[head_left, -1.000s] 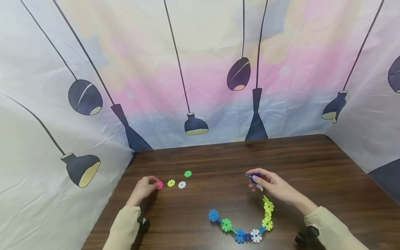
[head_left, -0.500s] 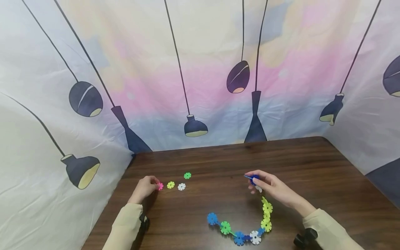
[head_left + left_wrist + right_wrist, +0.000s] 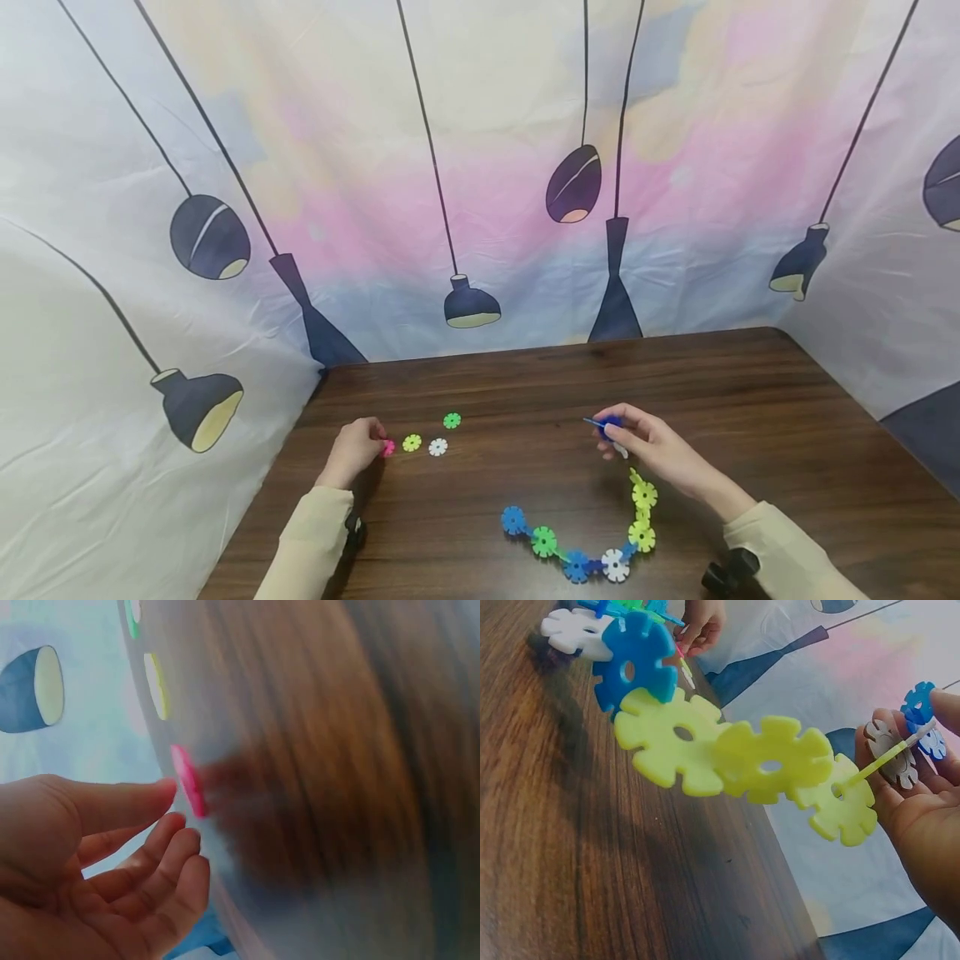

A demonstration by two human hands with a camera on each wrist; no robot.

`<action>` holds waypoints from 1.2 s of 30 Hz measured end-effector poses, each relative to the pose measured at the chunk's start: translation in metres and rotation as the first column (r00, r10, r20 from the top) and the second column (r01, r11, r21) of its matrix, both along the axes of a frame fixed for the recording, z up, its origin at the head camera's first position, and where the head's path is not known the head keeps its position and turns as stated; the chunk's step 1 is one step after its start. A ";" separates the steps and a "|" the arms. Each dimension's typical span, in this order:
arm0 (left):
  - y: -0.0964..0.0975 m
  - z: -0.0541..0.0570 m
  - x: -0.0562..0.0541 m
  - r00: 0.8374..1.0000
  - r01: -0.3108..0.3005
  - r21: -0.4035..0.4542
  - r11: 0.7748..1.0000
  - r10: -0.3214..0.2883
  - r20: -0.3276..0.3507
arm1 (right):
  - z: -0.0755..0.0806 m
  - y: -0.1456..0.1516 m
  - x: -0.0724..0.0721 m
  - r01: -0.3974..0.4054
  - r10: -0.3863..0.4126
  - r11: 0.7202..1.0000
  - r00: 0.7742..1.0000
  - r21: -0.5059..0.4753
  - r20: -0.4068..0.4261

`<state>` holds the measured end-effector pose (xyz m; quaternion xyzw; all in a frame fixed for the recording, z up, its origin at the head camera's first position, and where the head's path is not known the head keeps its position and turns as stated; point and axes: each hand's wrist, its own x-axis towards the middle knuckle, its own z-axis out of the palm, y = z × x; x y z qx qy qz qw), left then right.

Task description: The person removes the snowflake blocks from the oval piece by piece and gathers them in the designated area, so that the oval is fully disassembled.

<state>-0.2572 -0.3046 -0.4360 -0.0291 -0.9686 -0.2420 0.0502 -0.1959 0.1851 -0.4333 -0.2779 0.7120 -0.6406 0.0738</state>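
Note:
In the head view my left hand (image 3: 358,450) is at the left of the table, with thumb and index finger at the near edge of a pink snowflake disc (image 3: 388,448). The left wrist view shows the thumb tip against that disc, which lies about flat; the index fingertip is hidden. My right hand (image 3: 651,442) pinches a dark blue snowflake disc (image 3: 611,427) at the raised end of a chain of linked discs. White and lighter blue discs sit by these fingers. Yellow discs (image 3: 776,759) follow, then the chain curves along the table to a blue disc (image 3: 513,520).
Loose yellow (image 3: 412,442), white (image 3: 438,447) and green (image 3: 452,421) snowflake discs lie to the right of my left hand. The brown wooden table (image 3: 525,383) ends at a cloth backdrop (image 3: 517,250) printed with lamps.
My left hand has shifted slightly right and covers more of the pink disc. The right hand and the chain have hardly moved.

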 end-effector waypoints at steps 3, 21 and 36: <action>0.010 0.005 0.003 0.998 0.007 0.023 1.000 -0.006 -0.061 | -0.001 0.000 0.001 0.005 -0.005 1.000 1.000 0.000 0.019; 0.144 0.063 0.044 0.892 0.408 0.228 0.884 -0.334 -0.305 | 0.002 -0.013 -0.002 -0.017 0.017 1.000 1.000 -0.012 0.006; 0.208 0.058 0.066 0.723 0.660 0.169 0.732 -0.559 -0.406 | 0.006 -0.027 -0.002 -0.155 0.155 0.986 0.988 -0.063 -0.013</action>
